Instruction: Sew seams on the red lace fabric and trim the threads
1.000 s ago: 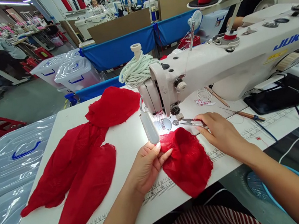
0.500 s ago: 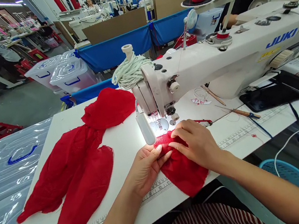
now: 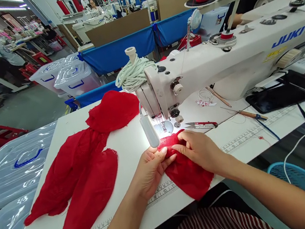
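The left hand (image 3: 151,169) and right hand (image 3: 202,148) pinch a red fabric piece (image 3: 191,179) near its upper edge, on the tabletop (image 3: 132,142) before the sewing machine (image 3: 213,63); snips (image 3: 203,125) lie just beyond.

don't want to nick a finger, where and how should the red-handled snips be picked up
Probably by the red handle of the snips, from the right, using the right hand once off the red fabric: the handle points right, the pointed blades left.

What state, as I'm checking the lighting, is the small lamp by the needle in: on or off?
On: bright white light falls beside the lamp, across the needle plate and red fabric.
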Demonstrator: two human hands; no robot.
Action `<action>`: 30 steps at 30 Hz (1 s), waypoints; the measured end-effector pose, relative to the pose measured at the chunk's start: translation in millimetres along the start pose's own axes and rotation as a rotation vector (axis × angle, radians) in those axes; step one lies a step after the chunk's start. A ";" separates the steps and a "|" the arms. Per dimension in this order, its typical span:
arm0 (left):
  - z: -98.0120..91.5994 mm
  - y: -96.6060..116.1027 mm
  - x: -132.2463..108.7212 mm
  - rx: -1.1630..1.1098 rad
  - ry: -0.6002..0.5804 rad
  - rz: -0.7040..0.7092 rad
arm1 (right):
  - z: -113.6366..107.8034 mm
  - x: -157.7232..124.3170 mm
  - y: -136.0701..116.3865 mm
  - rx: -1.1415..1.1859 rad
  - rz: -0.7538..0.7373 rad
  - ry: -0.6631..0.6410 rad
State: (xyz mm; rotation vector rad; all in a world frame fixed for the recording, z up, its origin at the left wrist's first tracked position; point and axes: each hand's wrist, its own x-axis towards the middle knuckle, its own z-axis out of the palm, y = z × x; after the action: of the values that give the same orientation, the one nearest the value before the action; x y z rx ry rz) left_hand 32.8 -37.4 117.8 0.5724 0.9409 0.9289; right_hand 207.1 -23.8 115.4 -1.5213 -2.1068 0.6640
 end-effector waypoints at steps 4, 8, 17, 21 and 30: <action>-1.3 -0.6 2.1 0.003 0.094 0.059 | 9.9 4.7 -0.7 0.044 0.015 0.060; -1.9 -1.0 3.6 -0.030 0.100 0.041 | 7.9 6.1 4.6 0.106 0.035 0.058; -2.2 -1.1 2.1 0.046 0.046 0.054 | 6.4 4.0 4.5 0.127 0.026 0.075; -4.1 -1.9 4.9 0.099 0.108 0.133 | 5.2 1.7 1.7 0.146 0.026 0.056; -13.7 -5.1 9.6 0.090 0.173 0.204 | 7.3 -3.3 -1.3 0.215 -0.045 0.007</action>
State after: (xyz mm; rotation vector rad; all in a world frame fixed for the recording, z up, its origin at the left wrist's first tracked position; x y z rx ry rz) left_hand 25.5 -31.3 103.1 0.6822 1.0980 1.1364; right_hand 202.6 -28.1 110.2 -1.3533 -1.9863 0.8383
